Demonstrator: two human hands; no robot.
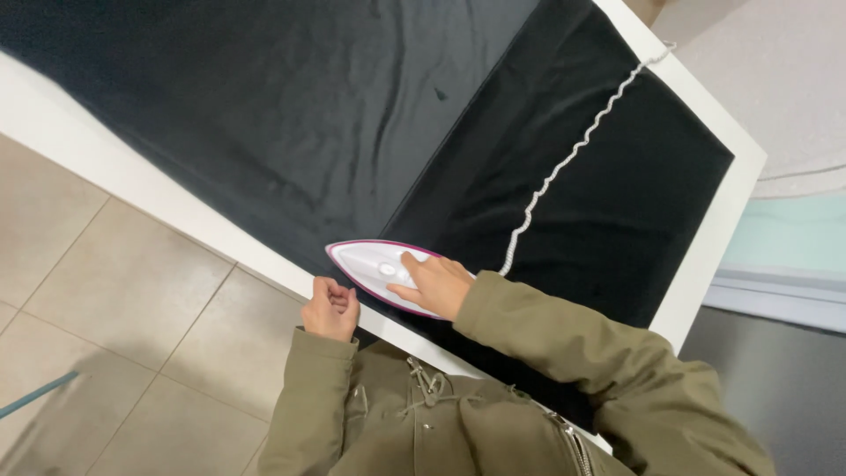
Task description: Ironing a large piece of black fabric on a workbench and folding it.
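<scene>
A white iron with a purple rim (370, 264) rests flat on black cloth (352, 115) spread over a white table (106, 167). My right hand (436, 284) is wrapped around the iron's handle. My left hand (330, 308) is curled into a fist at the table's near edge, just left of the iron, with nothing visible in it. The iron's white braided cord (573, 150) runs across the cloth toward the far corner. Both my sleeves are olive green.
Beige floor tiles (115, 335) lie left of the table. A pale rug (775, 97) and a light green strip (793, 238) sit beyond the table's far end. A thin blue-grey rod (35, 394) crosses the floor at lower left.
</scene>
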